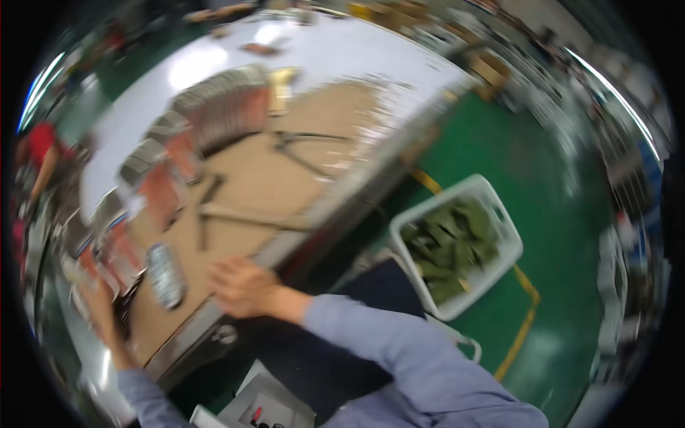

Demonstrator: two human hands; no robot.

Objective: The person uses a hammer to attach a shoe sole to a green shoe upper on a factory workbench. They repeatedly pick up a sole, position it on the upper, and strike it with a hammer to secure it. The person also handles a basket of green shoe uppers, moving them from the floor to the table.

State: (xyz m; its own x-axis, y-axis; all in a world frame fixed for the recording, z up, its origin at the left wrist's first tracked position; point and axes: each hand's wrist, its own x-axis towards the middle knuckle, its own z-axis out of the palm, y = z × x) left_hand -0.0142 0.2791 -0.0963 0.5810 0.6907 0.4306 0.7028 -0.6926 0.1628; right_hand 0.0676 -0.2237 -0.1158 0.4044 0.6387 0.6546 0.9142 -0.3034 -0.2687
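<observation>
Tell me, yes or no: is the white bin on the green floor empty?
No, the white bin holds a heap of dark green pieces.

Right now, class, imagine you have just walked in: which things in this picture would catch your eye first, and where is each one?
The white plastic crate of dark green pieces on the green floor, right of the bench, stands out first. On the brown bench top, rows of grey and red flat packs curve along its far left side. Nearer, the right hand rests at the bench edge beside a small silvery bundle.

White workbench, brown cardboard sheet, rows of stacked packets
</observation>
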